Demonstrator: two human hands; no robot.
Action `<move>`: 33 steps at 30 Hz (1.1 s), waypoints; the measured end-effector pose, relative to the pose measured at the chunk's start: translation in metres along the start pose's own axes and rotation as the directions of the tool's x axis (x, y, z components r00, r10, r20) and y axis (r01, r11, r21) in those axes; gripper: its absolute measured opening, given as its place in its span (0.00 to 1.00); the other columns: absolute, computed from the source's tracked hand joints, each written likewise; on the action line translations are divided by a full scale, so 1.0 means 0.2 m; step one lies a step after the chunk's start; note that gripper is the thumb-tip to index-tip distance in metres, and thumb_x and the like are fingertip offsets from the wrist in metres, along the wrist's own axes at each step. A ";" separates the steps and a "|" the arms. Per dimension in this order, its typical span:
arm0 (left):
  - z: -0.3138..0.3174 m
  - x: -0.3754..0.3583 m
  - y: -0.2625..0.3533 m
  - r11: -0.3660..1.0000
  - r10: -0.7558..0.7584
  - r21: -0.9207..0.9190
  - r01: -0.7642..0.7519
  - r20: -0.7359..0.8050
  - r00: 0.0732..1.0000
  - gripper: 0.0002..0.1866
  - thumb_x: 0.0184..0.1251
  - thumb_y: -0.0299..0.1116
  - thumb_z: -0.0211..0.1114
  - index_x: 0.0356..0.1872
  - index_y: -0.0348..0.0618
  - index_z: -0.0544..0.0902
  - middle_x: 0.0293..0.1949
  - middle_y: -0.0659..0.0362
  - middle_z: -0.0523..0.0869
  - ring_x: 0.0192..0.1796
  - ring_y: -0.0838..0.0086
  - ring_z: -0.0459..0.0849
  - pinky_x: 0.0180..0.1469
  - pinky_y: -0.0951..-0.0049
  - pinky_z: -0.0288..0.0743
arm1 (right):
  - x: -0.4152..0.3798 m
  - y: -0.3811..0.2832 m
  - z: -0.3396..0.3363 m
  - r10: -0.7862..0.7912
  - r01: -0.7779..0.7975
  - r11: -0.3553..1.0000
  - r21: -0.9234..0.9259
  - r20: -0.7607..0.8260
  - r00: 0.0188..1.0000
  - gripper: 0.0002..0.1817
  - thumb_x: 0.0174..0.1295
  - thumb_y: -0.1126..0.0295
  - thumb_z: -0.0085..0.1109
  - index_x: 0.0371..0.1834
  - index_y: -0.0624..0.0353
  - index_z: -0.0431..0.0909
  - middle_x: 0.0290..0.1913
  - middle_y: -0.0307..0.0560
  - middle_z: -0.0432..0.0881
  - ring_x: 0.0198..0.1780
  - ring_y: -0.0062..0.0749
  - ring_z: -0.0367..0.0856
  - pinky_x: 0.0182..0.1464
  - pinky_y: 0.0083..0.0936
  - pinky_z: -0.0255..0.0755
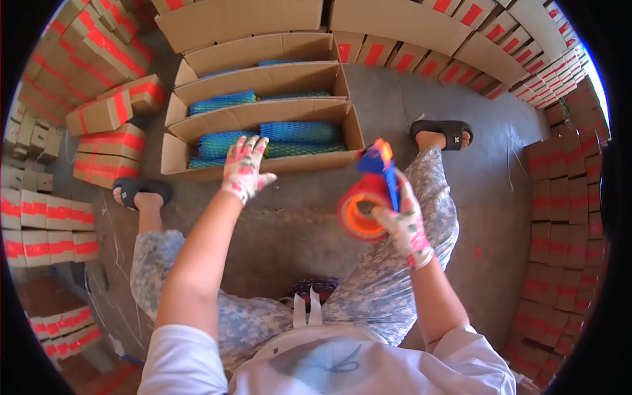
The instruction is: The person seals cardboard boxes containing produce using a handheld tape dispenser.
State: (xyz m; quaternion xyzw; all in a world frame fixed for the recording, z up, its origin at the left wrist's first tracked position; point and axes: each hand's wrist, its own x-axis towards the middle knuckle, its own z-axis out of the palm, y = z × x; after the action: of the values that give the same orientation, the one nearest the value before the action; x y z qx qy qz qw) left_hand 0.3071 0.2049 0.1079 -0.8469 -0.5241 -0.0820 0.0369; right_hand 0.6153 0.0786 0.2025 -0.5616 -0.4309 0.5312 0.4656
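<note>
My right hand point(408, 227), in a flower-patterned glove, grips a blue and orange tape dispenser point(378, 160) loaded with a roll of red tape point(345, 220). The dispenser is held up to the right of the nearest open carton point(309, 162). My left hand point(245, 172), gloved the same way, has its fingers spread at the near wall of that carton, fingertips over its rim. Inside the carton lie green items in blue netting point(299, 132). Its top is open. Behind it stand two more long open cartons point(289, 78) with similar netted contents.
Taped cartons point(105, 155) are stacked at the left, with more stacks point(566, 210) at the right and along the back. My sandalled feet stand on either side, one sandal point(447, 133) right of the open cartons. Loose strings lie on the concrete floor point(487, 178).
</note>
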 end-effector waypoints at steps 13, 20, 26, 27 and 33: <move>-0.08 -0.63 -0.01 0.857 -0.084 -0.484 0.180 0.215 0.973 0.11 0.67 0.41 0.61 0.38 0.45 0.82 0.32 0.54 0.85 0.33 0.59 0.84 0.37 0.61 0.79 | 0.40 0.06 -0.34 -0.187 0.497 0.309 -0.811 0.461 0.867 0.43 0.44 0.72 0.71 0.68 0.59 0.64 0.48 0.57 0.78 0.47 0.49 0.81 0.51 0.37 0.76; 0.00 -0.91 -0.55 0.468 -0.813 0.000 0.884 0.392 0.431 0.26 0.69 0.54 0.56 0.48 0.37 0.75 0.47 0.38 0.83 0.51 0.45 0.82 0.54 0.52 0.74 | 0.53 0.11 -0.21 -0.085 0.641 0.266 -0.720 0.645 0.759 0.42 0.45 0.70 0.72 0.67 0.55 0.64 0.46 0.55 0.79 0.44 0.51 0.81 0.46 0.40 0.76; 0.01 -0.98 -0.26 0.660 -0.202 -0.405 0.632 0.715 0.670 0.36 0.57 0.53 0.71 0.57 0.37 0.70 0.55 0.43 0.75 0.59 0.53 0.76 0.62 0.60 0.69 | 0.57 0.25 0.03 0.306 0.628 0.058 -0.776 0.613 0.728 0.47 0.43 0.68 0.72 0.71 0.52 0.60 0.50 0.54 0.76 0.51 0.51 0.78 0.51 0.41 0.74; -0.06 -0.97 -0.28 0.728 -0.007 -0.492 0.477 0.691 0.723 0.38 0.55 0.54 0.72 0.58 0.36 0.69 0.57 0.43 0.73 0.60 0.53 0.74 0.62 0.59 0.68 | 0.57 0.25 0.02 0.319 0.621 0.049 -0.782 0.601 0.732 0.47 0.43 0.68 0.72 0.71 0.52 0.60 0.50 0.54 0.76 0.51 0.51 0.78 0.51 0.41 0.74; 0.02 -0.69 -0.40 0.876 -0.005 -0.256 0.409 0.843 0.538 0.28 0.64 0.64 0.56 0.30 0.47 0.84 0.31 0.50 0.85 0.38 0.54 0.84 0.40 0.56 0.76 | 0.65 0.15 0.01 0.250 0.672 0.164 -0.722 0.690 0.680 0.45 0.43 0.67 0.72 0.69 0.53 0.62 0.54 0.56 0.77 0.52 0.49 0.79 0.51 0.40 0.75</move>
State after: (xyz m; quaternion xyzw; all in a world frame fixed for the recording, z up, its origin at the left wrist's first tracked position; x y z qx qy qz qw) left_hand 0.1765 0.1199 0.0773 -0.7019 -0.5478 0.2058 -0.4061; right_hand 0.6214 0.2011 0.1477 -0.4040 -0.8809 0.2178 -0.1153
